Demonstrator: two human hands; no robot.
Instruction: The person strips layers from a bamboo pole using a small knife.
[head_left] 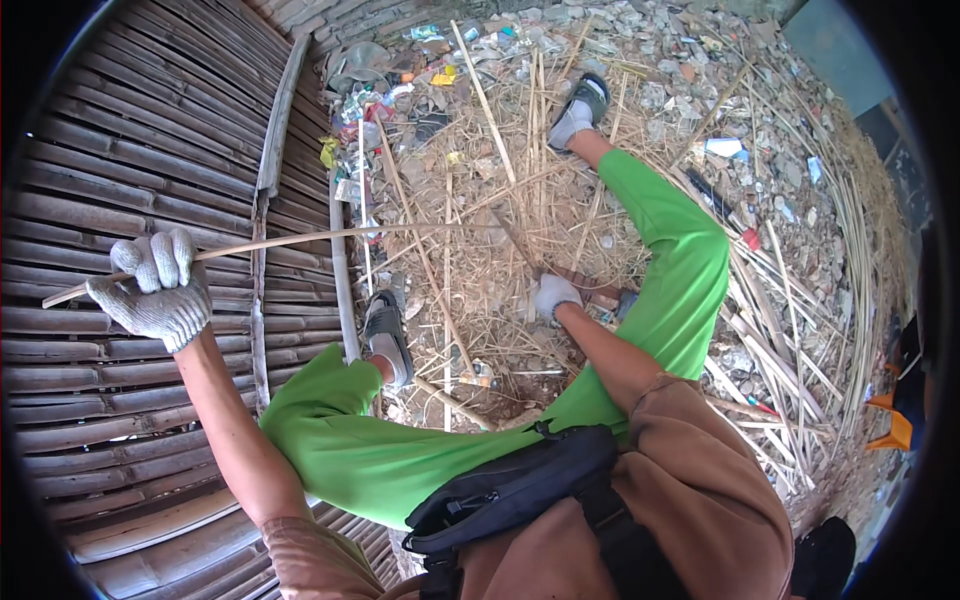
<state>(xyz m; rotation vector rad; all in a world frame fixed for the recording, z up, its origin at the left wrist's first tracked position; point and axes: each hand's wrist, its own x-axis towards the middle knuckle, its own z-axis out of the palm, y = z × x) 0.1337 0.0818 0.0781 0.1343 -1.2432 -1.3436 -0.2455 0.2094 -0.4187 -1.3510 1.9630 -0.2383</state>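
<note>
My left hand (155,290), in a pale knitted glove, is raised at the left with its fingers curled round a long thin bamboo strip (330,235). The strip runs rightward in a slight bow, and a short end sticks out past the hand. Its far end meets a dark narrow blade (515,240) between my legs. My right hand (555,296), gloved as well, is closed at the near end of that blade, which looks like a knife's; the glove hides the handle. Just right of this hand lies a brown piece (597,287) whose kind I cannot make out.
A slatted bamboo platform (130,210) fills the left side. Shavings, loose bamboo strips (484,100) and litter cover the ground around my sandalled feet. More long strips (790,370) lie in a heap at the right. A black waist bag (520,480) rests across my lap.
</note>
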